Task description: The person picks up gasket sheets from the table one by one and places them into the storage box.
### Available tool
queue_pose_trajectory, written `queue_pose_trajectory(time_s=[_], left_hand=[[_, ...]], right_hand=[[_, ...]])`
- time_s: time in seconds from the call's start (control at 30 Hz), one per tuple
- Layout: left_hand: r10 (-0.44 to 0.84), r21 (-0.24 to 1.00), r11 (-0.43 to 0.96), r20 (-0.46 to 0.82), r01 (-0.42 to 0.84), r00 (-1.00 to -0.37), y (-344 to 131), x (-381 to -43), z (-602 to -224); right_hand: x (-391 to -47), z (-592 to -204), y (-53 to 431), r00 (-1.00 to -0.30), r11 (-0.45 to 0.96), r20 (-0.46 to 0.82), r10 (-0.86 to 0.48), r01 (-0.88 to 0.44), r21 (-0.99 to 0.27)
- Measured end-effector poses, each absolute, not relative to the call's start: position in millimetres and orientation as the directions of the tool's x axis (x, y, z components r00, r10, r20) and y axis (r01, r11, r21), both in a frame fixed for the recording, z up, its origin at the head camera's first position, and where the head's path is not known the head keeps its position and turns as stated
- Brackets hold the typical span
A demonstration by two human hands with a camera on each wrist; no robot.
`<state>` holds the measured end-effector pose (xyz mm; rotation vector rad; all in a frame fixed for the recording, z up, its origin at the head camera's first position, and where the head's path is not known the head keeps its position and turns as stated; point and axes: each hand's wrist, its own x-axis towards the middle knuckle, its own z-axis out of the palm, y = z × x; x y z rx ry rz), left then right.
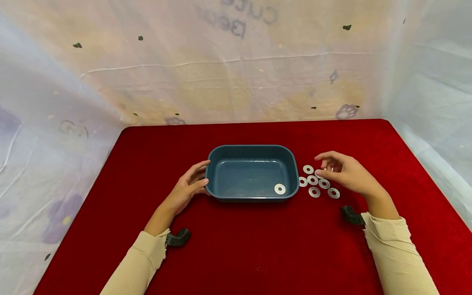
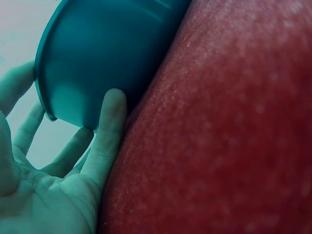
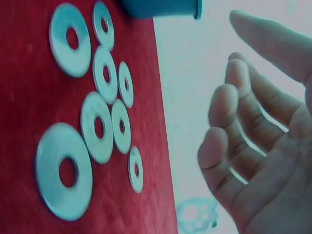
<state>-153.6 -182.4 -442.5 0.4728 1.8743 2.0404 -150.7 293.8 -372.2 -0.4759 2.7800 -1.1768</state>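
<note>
A blue rectangular plastic bin [image 1: 250, 198] sits upright on the red cloth. One flat metal washer [image 1: 280, 189] lies inside it, near the front right corner. My left hand [image 1: 188, 186] touches the bin's left end; in the left wrist view its fairly straight fingers [image 2: 111, 117] rest against the outer wall and rim. Several loose washers [image 3: 63, 170] are spread flat on the cloth right of the bin. Above them is my right hand [image 1: 350, 174], fingers loosely bent and thumb apart. The right wrist view shows nothing between that hand's fingers [image 3: 224, 105].
Red cloth [image 1: 243, 246] covers the table. Pale printed fabric [image 1: 239, 90] hangs behind it and at both sides. Each wrist wears a black mount, one at the left sleeve [image 1: 136, 262] and one at the right sleeve [image 1: 398, 254].
</note>
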Motion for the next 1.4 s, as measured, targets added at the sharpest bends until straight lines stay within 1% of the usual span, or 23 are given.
queue_pose_trajectory(time_s=[0.3, 0.43, 0.57, 0.7, 0.93, 1.23, 1.4], left_hand=[[0.448, 0.996, -0.082, 0.017, -0.022, -0.894, -182.3, -153.4, -442.7], [0.450, 0.997, -0.081, 0.019, -0.019, -0.893, -181.7, -153.6, -442.8], [0.448, 0.996, -0.083, 0.020, -0.019, -0.894, -182.2, -154.1, -443.3], [0.447, 0.996, -0.082, 0.019, -0.020, -0.894, -182.4, -154.3, -443.4], [0.452, 0.997, -0.080, 0.022, -0.016, -0.892, -181.9, -154.8, -443.9], [0.453, 0.997, -0.083, 0.027, -0.012, -0.891, -182.1, -155.0, -444.6], [0.454, 0.997, -0.083, 0.030, -0.008, -0.891, -182.6, -155.3, -445.5]], right_hand=[[-152.8, -377.7, 316.7, -0.956, 0.701, -0.022, -0.292, -0.198, -0.685], [-152.7, -380.2, 322.5, -0.958, 0.697, -0.051, -0.283, -0.169, -0.697], [-154.2, -384.0, 324.1, -0.948, 0.680, -0.100, -0.302, -0.141, -0.720], [-155.2, -389.8, 322.9, -0.934, 0.691, -0.149, -0.324, -0.126, -0.712], [-154.6, -393.7, 318.0, -0.938, 0.738, -0.173, -0.301, -0.114, -0.665], [-153.5, -392.9, 315.4, -0.954, 0.838, -0.188, -0.236, -0.101, -0.536], [-154.4, -392.7, 319.0, -0.960, 0.860, -0.191, -0.204, -0.082, -0.504]])
